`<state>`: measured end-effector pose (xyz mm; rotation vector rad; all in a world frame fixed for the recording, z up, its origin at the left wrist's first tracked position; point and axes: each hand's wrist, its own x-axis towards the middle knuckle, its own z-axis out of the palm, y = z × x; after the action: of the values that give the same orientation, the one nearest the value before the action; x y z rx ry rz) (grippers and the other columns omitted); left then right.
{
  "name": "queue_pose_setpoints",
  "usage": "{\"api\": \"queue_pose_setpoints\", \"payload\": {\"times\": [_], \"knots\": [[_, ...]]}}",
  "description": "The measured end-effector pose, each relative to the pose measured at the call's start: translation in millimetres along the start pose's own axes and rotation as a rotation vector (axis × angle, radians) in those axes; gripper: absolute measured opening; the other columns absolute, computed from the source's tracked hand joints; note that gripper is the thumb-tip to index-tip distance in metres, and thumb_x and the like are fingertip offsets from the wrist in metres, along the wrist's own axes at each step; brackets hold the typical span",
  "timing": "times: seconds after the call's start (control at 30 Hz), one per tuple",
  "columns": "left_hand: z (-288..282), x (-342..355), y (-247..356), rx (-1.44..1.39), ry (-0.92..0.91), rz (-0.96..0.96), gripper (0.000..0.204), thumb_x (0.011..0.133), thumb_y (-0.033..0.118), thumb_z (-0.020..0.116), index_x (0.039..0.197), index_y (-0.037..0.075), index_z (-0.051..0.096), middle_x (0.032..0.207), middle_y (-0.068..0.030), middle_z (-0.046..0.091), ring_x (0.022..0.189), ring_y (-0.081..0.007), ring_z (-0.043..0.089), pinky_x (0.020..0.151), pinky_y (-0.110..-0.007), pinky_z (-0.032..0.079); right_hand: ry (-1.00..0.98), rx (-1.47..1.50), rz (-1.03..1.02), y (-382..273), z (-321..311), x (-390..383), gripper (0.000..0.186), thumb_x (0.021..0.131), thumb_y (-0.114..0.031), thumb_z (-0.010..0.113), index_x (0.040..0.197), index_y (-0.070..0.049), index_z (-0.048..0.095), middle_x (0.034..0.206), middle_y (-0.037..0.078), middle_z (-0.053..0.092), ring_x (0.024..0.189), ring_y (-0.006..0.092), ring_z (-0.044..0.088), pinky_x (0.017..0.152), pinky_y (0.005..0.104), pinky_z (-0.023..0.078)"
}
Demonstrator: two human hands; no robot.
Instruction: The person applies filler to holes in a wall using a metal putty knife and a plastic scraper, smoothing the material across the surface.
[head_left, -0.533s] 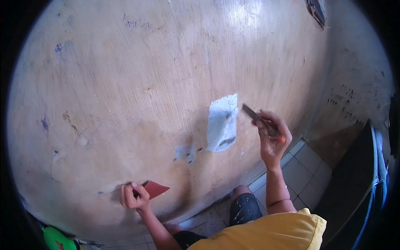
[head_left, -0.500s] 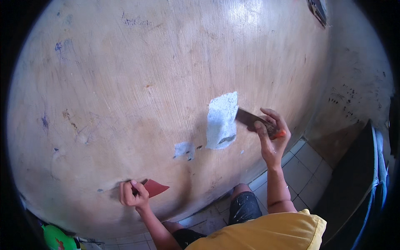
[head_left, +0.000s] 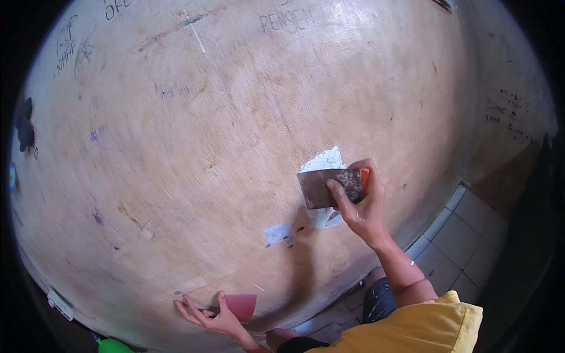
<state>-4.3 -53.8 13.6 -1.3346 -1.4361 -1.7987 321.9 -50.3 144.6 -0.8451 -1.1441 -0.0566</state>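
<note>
My right hand grips a wide scraper, its thumb on the dark, stained blade and an orange handle end showing by the fingers. The blade overlaps a rough white patch on the wall, hiding the patch's middle; whether it touches cannot be made out. Lower left, my left hand is by the wall, fingers partly stretched. Between its thumb and fingers is a dull red sheet that looks like sandpaper, jutting out to the right. A smaller pale patch lies left of the white one.
The worn beige wall carries scribbles and scuffs. White floor tiles run along its foot at the right, beside a dark upright shape. Lower left are a green object and a white fixture.
The scraper has swung left across the white patch, its blade now turned broadside. My left hand's fingers have loosened from a fist, and the red sheet lies flatter. The view has shifted upward.
</note>
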Motion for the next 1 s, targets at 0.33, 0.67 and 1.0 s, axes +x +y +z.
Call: {"api": "queue_pose_setpoints", "payload": {"times": [0.33, 0.67, 1.0], "knots": [[17, -12, -15, -0.103, 0.017, -0.063, 0.075, 0.073, 0.034, 0.077, 0.133, 0.004, 0.044, 0.148, -0.0181, 0.023, 0.113, -0.0204, 0.05, 0.053, -0.02, 0.037, 0.043, -0.083, 0.033, -3, -9, 5, 0.024, 0.079, -0.006, 0.069, 0.088, 0.0, 0.047, 0.067, 0.009, 0.059, 0.064, 0.0096, 0.056, 0.055, 0.0248, 0.045], [22, -19, -24, -0.107, 0.008, -0.08, 0.071, 0.073, 0.026, 0.076, 0.133, 0.004, 0.046, 0.149, -0.0176, 0.023, 0.106, -0.018, 0.05, 0.051, -0.019, 0.036, 0.001, -0.075, 0.092, -4, -10, 6, 0.025, 0.08, -0.008, 0.069, 0.089, 0.0, 0.047, 0.068, 0.005, 0.057, 0.065, 0.0072, 0.055, 0.054, 0.0229, 0.043], [19, -17, -24, -0.059, 0.017, -0.081, 0.072, 0.074, 0.035, 0.075, 0.132, 0.005, 0.046, 0.148, -0.0183, 0.024, 0.105, -0.0177, 0.053, 0.05, -0.02, 0.034, -0.07, -0.117, 0.006, 2, -4, 7, 0.029, 0.078, -0.012, 0.072, 0.089, -0.001, 0.048, 0.07, 0.006, 0.056, 0.067, 0.0101, 0.053, 0.059, 0.0245, 0.044]]}}
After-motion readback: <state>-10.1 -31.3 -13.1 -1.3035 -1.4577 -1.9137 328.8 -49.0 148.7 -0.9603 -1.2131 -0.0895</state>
